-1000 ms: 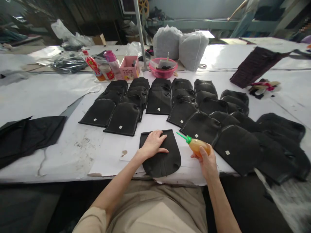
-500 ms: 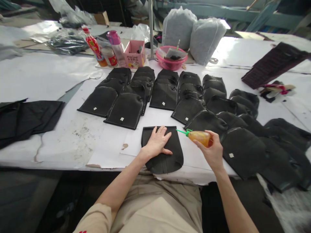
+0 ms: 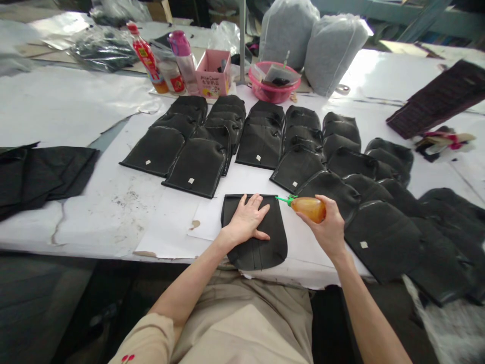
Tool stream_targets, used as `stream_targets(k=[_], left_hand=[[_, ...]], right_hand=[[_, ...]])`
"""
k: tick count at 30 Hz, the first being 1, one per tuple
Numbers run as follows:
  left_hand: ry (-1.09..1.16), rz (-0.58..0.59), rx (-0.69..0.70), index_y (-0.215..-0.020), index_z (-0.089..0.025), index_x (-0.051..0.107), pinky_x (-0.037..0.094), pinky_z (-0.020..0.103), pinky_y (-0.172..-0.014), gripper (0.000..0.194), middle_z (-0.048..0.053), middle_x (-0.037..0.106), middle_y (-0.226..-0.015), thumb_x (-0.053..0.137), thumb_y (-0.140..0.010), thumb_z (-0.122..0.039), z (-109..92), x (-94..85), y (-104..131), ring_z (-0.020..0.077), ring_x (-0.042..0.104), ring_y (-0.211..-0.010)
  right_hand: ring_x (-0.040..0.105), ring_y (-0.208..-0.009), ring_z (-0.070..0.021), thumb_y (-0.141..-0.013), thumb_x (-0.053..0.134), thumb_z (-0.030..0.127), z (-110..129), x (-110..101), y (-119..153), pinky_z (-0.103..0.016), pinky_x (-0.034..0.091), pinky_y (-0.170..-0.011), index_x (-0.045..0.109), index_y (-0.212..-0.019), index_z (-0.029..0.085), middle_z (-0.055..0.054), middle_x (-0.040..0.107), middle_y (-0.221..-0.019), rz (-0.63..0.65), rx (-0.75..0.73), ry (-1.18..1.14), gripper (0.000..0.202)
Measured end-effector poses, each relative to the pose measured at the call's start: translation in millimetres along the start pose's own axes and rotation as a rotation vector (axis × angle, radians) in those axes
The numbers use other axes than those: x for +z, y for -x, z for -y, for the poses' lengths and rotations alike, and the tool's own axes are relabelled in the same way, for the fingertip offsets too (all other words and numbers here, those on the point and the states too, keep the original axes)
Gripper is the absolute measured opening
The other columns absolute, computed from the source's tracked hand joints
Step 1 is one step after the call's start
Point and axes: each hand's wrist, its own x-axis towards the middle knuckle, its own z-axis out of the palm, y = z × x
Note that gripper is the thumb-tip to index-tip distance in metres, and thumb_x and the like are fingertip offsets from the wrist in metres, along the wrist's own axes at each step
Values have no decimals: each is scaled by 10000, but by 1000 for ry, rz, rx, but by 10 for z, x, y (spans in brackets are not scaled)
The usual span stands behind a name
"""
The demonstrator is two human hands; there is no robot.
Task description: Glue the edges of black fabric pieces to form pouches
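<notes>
A black rounded piece [image 3: 271, 247] lies near the table's front edge, its straight edge facing away from me. My left hand [image 3: 248, 220] rests flat on it with the fingers spread. In my right hand [image 3: 329, 222] is a squeeze bottle [image 3: 308, 208] of amber liquid, held on its side. Its green nozzle points left, and the tip is at the piece's far right corner. Whether the tip touches the piece is too small to tell.
Rows of similar black pieces [image 3: 197, 164] lie beyond and to the right. More black material [image 3: 68, 172] is at the left. Behind stand a red-capped bottle [image 3: 146, 58], a pink box [image 3: 214, 76], a pink basket [image 3: 275, 91] and grey bags [image 3: 333, 53]. A metal pole [image 3: 242, 45] rises there.
The view has shifted slightly. The squeeze bottle has tipped a little in my right hand, and its nozzle tip is now closer to the piece's corner. My left hand stays on the piece.
</notes>
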Motion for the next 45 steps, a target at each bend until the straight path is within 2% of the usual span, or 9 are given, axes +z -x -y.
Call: stream_targets(k=[4, 8, 19, 27, 36, 45], left_hand=[[-3, 5, -4, -1457, -122, 538, 246, 621, -1218, 984, 285, 428, -1558, 851, -685, -646, -1, -11, 4, 420, 342, -1501], [-7, -6, -2, -1450, -129, 548, 249, 621, -1218, 981, 278, 440, -1555, 850, -679, -657, 1, 2, 0, 416, 347, -1500], [21, -39, 10, -1424, -138, 571, 247, 624, -1217, 936, 279, 442, -1552, 842, -691, -652, 27, 51, 0, 423, 357, -1491], [-7, -41, 14, -1444, -134, 547, 234, 604, -1224, 995, 275, 436, -1557, 838, -670, -688, 40, 85, 6, 414, 347, -1499], [15, -52, 11, -1435, -164, 551, 229, 593, -1226, 938, 246, 452, -1548, 836, -693, -662, 50, 82, 15, 400, 349, -1497], [32, 12, -10, -1465, -116, 530, 201, 602, -1240, 976, 279, 412, -1566, 861, -694, -616, 18, 1, 10, 415, 314, -1514]], right_hand=[[662, -1005, -286, -822, 722, 676, 33, -90, -26, -433, 549, -887, 593, -1248, 239, -89, 659, -1116, 69, -78, 47, 624], [665, -992, -283, -827, 734, 651, 86, -181, -25, -427, 552, -878, 587, -1256, 255, -83, 659, -1111, 100, -95, 70, 602], [663, -1025, -301, -828, 745, 628, 88, -73, -68, -458, 550, -895, 595, -1254, 259, -93, 664, -1131, 54, -99, 38, 584], [665, -1033, -293, -826, 764, 602, 135, -225, 59, -448, 555, -907, 592, -1256, 269, -86, 669, -1146, 86, -93, 48, 571], [671, -1009, -297, -820, 749, 639, 153, -281, 175, -450, 557, -891, 599, -1243, 266, -87, 674, -1125, 81, -72, 65, 584], [671, -1007, -290, -820, 756, 630, 194, -378, 336, -439, 557, -894, 593, -1256, 266, -76, 664, -1112, 87, -52, 71, 591]])
